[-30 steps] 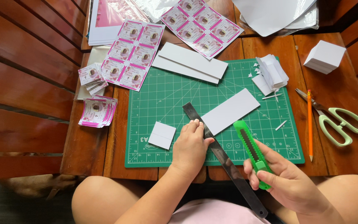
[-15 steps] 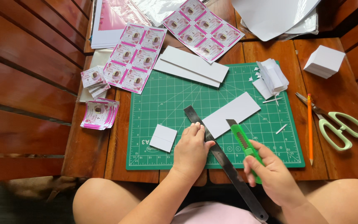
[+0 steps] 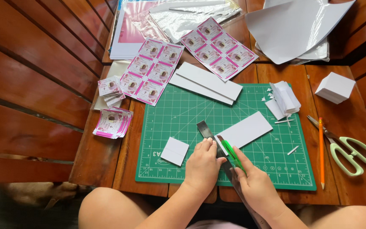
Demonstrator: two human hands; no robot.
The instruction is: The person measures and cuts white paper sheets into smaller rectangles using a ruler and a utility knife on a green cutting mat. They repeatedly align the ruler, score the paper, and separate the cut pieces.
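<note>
At the left, cut cards (image 3: 112,123) are stacked off the mat (image 3: 170,127), kept clear of the blade. A ruler (image 3: 205,129) is pressed flat under the left hand (image 3: 203,164), fingers spread, holding it against a white strip (image 3: 246,129). A green knife (image 3: 233,155) is clamped in the right hand (image 3: 255,182) along the ruler's edge (blade tip hidden). Scissors (image 3: 352,150) are parked right, on a slatted wooden table (image 3: 102,157).
</note>
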